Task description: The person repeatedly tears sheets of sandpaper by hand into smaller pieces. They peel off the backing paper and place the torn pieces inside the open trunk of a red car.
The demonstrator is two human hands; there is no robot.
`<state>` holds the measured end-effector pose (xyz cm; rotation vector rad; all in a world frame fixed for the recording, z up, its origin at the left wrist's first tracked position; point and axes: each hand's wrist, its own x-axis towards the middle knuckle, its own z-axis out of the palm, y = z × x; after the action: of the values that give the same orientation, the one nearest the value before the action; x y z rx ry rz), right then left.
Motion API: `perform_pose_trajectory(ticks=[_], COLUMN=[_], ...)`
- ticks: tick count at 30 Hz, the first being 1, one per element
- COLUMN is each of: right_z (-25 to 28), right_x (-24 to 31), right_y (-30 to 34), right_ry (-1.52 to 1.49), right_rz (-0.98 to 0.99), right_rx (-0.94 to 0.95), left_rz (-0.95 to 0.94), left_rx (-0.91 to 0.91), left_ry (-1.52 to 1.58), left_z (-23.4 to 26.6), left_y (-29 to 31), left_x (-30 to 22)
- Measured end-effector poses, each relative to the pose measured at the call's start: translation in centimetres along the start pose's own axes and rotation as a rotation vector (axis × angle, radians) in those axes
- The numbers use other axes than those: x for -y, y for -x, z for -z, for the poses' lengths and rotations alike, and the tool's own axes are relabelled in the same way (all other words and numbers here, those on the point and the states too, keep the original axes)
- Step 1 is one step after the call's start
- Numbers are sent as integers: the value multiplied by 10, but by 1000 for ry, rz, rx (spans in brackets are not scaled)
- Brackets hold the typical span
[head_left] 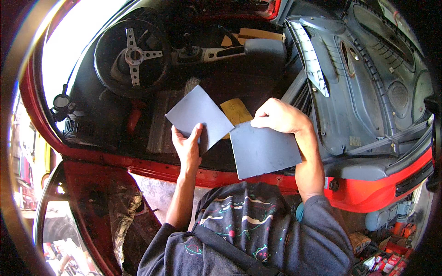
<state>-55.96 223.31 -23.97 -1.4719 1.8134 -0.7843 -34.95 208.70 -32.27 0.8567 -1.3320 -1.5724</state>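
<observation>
A stiff, square grey sheet (199,110) is tilted cornerwise in my left hand (188,146). My thumb lies on its face and the fingers go behind it, partly hidden. My right hand (280,116) pinches the upper edge of a second grey sheet (266,152), which hangs in front of my right forearm. The two sheets meet or overlap near their facing corners; I cannot tell if they touch. Behind them shows a yellow-brown piece (236,111), partly covered by the right-hand sheet.
The open side of a red car is before me, its red sill (221,177) crossing in front of my body. A steering wheel (133,56), gear lever (186,46) and grey armrest (264,51) are inside. Grey trim panels (340,87) stand at right; boxes and tools (391,257) lie lower right.
</observation>
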Motion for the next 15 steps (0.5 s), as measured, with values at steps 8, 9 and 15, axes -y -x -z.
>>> perform_pose_trajectory(ticks=[8, 9, 15], right_z=[-17, -21, -33], right_x=[-3, -4, -16], right_y=[-13, -15, -25], right_ry=[-83, -91, -133], right_rz=[37, 66, 79], right_rx=[17, 3, -60], left_rz=[-140, -142, -175], left_rx=[151, 159, 123], left_ry=[-164, -195, -219], left_z=[-6, -7, -11], left_y=[12, 13, 16], left_x=[-3, -3, -5])
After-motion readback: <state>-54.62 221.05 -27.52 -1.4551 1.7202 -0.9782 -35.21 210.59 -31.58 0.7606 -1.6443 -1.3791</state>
